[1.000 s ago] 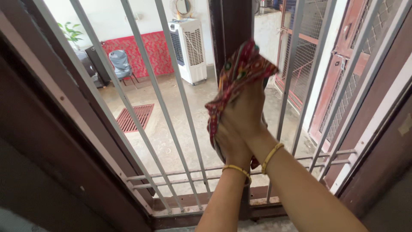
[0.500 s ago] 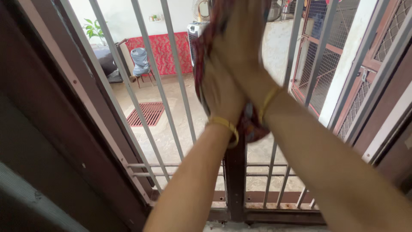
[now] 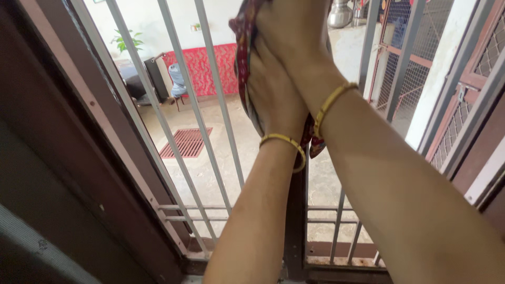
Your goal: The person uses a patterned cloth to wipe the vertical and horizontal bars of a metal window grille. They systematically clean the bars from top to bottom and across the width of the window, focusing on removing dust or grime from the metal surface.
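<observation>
My left hand (image 3: pixel 273 94) and my right hand (image 3: pixel 294 37) are pressed together around a red patterned cloth (image 3: pixel 243 47), wrapped about the dark brown upright post (image 3: pixel 295 221) of a window grille. The right hand lies higher, overlapping the left, and reaches the top edge of the view. A yellow bangle sits on each wrist. Part of the cloth hangs out below my wrists. The post behind my hands is hidden.
White metal bars (image 3: pixel 213 94) run upright on both sides of the post, with short crossbars (image 3: pixel 184 213) low down. A dark brown window frame (image 3: pixel 79 158) stands at the left. Beyond lie a courtyard floor with a red drain grate (image 3: pixel 187 142) and mesh doors (image 3: pixel 400 63).
Both hands with the cloth have slid up the post from mid-height to the top of the view. The view has tilted up and shifted.
</observation>
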